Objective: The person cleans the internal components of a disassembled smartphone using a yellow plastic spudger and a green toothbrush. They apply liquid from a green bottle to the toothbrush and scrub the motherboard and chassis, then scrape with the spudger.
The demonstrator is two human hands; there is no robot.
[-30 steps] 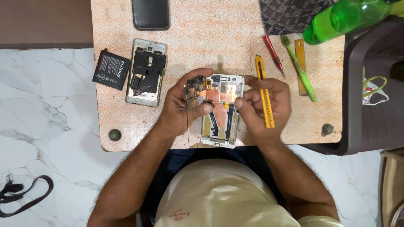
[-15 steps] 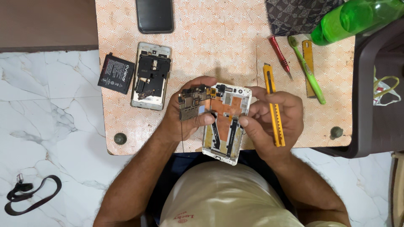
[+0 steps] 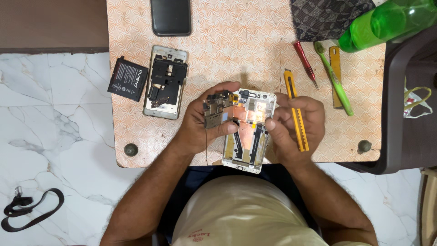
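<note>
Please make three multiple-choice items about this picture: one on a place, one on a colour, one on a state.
1. Where is the battery?
A. left of the open phone shell
B. under the bottle
C. in the right hand

2. What colour is the bottle?
A. red
B. green
C. white

3. What does the left hand hold?
A. nothing
B. toothbrush
C. circuit board

Answers: 1 A, it lies at the table's left edge beside the shell; 2 B, clear green plastic; 3 C, fingers pinch the board.
</note>
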